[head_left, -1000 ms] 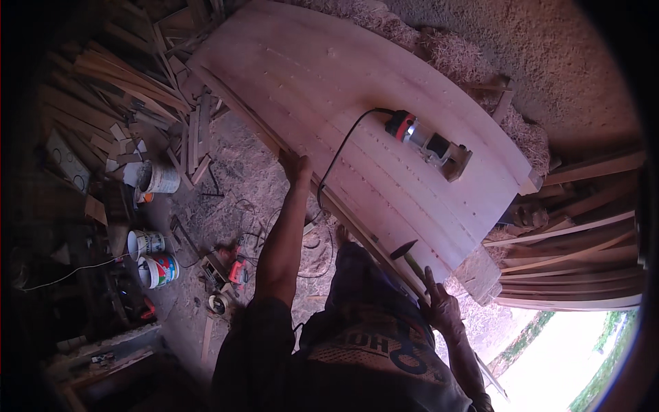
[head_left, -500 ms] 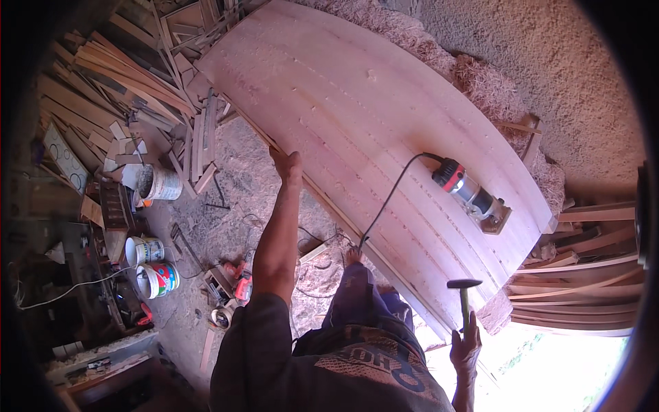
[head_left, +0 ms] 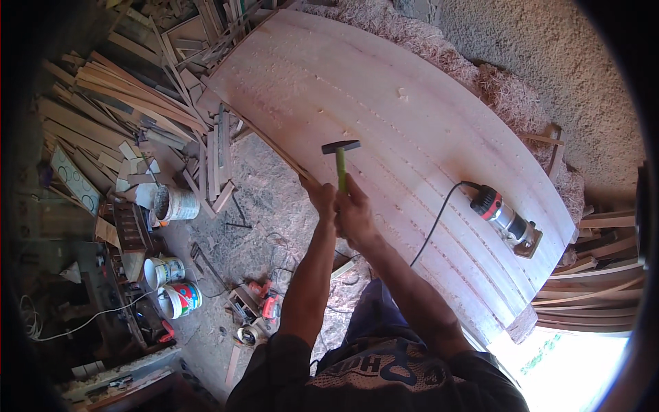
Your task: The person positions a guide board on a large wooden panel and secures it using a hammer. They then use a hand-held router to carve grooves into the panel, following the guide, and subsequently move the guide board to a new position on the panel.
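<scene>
A large pale wooden panel with a curved far edge and rows of marks fills the middle and right. My left hand is closed at its near edge, around a narrow wooden strip that runs along that edge; what the fingertips touch is partly hidden. Right beside it, my right hand grips a hammer by its green handle. The dark hammer head is raised over the panel's near edge. On the panel's right part lies a corded router with a red and black top.
Scrap boards are piled at the far left. Several buckets stand on the left floor, including a white one. A red power tool lies beside my left arm. Curved planks are stacked at the right, and shavings line the wall.
My right hand has swung the hammer from the lower right across to beside my left hand. My left hand has shifted slightly right and nearer along the edge. The whole view has shifted a little.
</scene>
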Demonstrator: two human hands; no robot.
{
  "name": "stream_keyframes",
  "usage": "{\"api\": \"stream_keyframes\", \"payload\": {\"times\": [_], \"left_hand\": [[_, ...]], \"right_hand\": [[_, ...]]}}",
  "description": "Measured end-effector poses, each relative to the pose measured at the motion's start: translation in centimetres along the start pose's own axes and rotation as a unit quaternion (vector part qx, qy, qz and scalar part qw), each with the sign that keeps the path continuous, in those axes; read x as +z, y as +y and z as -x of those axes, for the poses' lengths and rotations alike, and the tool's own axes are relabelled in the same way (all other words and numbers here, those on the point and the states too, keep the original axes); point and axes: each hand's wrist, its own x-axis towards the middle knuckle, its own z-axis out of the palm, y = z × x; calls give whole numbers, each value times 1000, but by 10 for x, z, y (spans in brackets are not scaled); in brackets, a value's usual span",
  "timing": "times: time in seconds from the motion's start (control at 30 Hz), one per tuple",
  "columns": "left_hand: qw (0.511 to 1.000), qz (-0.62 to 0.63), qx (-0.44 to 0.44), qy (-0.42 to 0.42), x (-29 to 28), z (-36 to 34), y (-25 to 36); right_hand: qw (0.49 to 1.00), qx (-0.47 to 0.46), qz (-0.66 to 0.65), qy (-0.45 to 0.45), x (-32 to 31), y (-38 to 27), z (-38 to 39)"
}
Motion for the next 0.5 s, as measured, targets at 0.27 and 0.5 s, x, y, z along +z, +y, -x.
{"api": "stream_keyframes", "payload": {"times": [0.27,0.5], "left_hand": [[931,-287,-220,50,27,25,97],[902,-326,-250,136,29,17,120]], "right_hand": [[990,21,134,27,35,13,-54],[986,-59,152,35,46,19,-66]]}}
